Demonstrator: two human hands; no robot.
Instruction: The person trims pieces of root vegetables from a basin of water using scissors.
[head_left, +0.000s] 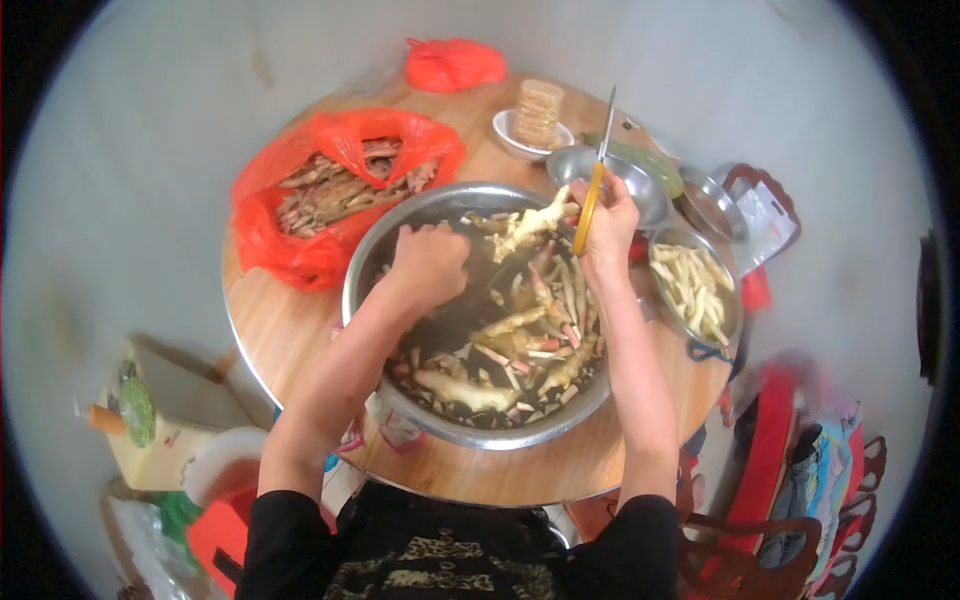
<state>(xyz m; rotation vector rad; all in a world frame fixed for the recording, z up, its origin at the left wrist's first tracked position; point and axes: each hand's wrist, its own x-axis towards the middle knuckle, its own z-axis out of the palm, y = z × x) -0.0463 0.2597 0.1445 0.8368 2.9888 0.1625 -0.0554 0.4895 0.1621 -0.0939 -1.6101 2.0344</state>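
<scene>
A large metal basin (pixel 355 285) of dark water stands before me, with pieces of ginger root (pixel 465 390) and pink-tipped stems in it. My right hand (pixel 612 225), at the basin's right rim, is closed around a knife (pixel 590 208) with a yellow handle, its blade pointing up and away. A pale knobbly ginger root (pixel 530 226) reaches from the right fingertips over the water; the fingers seem to grip its end as well. Above the basin's left part, my left hand (pixel 430 265) is closed with fingers curled down. Whatever it holds, if anything, is hidden.
A red plastic bag (pixel 290 250) of unpeeled roots lies at the left. Peeled pieces fill a metal bowl (pixel 735 318) at the right. Behind are a white bowl (pixel 520 148) with a stack of round discs, another metal bowl (pixel 650 205) and a red bundle (pixel 455 65).
</scene>
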